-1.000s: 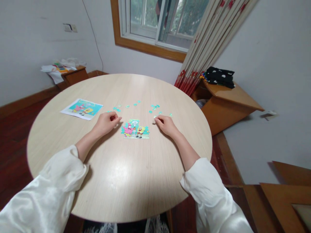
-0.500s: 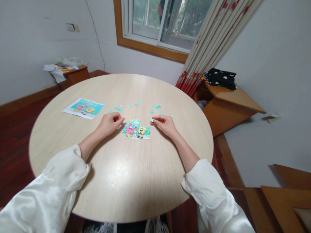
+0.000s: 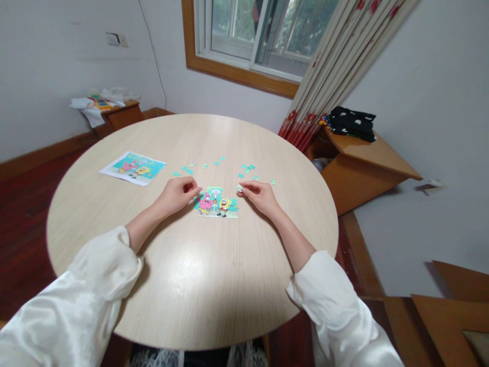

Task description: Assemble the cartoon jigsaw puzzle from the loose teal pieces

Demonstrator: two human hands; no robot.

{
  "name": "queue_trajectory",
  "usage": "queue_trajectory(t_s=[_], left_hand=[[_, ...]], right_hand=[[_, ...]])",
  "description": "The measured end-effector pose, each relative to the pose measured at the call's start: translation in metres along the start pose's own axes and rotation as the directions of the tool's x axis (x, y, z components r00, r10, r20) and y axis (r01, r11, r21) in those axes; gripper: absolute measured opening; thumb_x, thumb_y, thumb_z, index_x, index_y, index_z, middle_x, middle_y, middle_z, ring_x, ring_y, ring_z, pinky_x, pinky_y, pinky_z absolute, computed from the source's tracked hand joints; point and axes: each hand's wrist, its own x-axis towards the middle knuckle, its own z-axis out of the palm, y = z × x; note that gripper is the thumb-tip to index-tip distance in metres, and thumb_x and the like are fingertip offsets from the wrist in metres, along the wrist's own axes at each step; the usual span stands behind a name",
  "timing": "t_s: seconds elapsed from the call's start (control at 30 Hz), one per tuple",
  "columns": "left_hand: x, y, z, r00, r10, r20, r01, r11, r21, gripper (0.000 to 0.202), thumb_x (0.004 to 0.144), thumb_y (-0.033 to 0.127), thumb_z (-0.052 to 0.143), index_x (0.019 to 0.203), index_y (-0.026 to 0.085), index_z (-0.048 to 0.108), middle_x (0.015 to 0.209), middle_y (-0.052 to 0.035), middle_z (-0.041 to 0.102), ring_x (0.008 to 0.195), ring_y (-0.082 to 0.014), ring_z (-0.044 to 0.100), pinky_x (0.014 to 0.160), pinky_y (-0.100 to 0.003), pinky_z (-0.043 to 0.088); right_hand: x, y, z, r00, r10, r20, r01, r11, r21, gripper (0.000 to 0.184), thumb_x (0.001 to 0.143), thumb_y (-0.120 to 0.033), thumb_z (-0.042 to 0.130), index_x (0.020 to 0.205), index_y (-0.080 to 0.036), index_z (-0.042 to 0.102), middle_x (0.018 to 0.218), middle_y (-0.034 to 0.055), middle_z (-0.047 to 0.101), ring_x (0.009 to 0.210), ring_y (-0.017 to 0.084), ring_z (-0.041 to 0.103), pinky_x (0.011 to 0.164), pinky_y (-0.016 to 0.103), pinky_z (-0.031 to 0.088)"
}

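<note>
A partly joined jigsaw puzzle [image 3: 217, 208] with pink and yellow cartoon figures lies flat on the table between my hands. My right hand [image 3: 260, 196] pinches a small pale green puzzle piece [image 3: 239, 188] just off the puzzle's upper right side. At the upper left edge of the puzzle is my left hand [image 3: 178, 196], its thumb and forefinger closed together. Whatever those fingertips may hold is hidden. Several loose turquoise and pale green puzzle pieces [image 3: 248, 167] are scattered beyond both hands.
The round pale wooden table [image 3: 198, 295] carries a printed picture sheet [image 3: 133, 168] at its left. Beyond the right edge stands a tilted wooden cabinet [image 3: 367, 173] with folded black cloth [image 3: 352, 124] on top. A curtain [image 3: 317, 66] hangs by the window.
My left hand has moved slightly right, its fingertips now at the puzzle's upper left edge. My right hand keeps its pinch on the puzzle piece. The view has shifted a little.
</note>
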Motion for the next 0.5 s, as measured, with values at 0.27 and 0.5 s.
queue_trajectory(t_s=[0.27,0.5], left_hand=[[-0.0007,0.005,0.0016,0.997,0.049,0.064,-0.047,0.998,-0.042,0.016,0.075,0.03,0.055,0.071,0.018,0.064,0.077,-0.0068,0.067,0.072,-0.0186,0.059,0.071,-0.032,0.045],[-0.0019,0.0084,0.0009,0.999,0.002,0.046,0.0,0.999,-0.05,0.014,0.076,0.026,0.053,0.072,0.018,0.064,0.076,-0.0057,0.069,0.074,-0.0196,0.061,0.075,-0.032,0.047]], right_hand=[[-0.0027,-0.0042,-0.0004,0.999,-0.044,-0.008,0.042,0.991,-0.127,0.033,0.069,-0.045,0.072,0.088,-0.018,0.074,0.094,0.008,0.074,0.083,0.02,0.069,0.084,0.041,0.056],[-0.004,-0.0036,-0.0005,0.999,-0.045,0.024,0.05,0.975,-0.216,0.029,0.075,-0.04,0.068,0.093,-0.018,0.074,0.094,0.0078,0.074,0.082,0.02,0.068,0.081,0.04,0.055]])
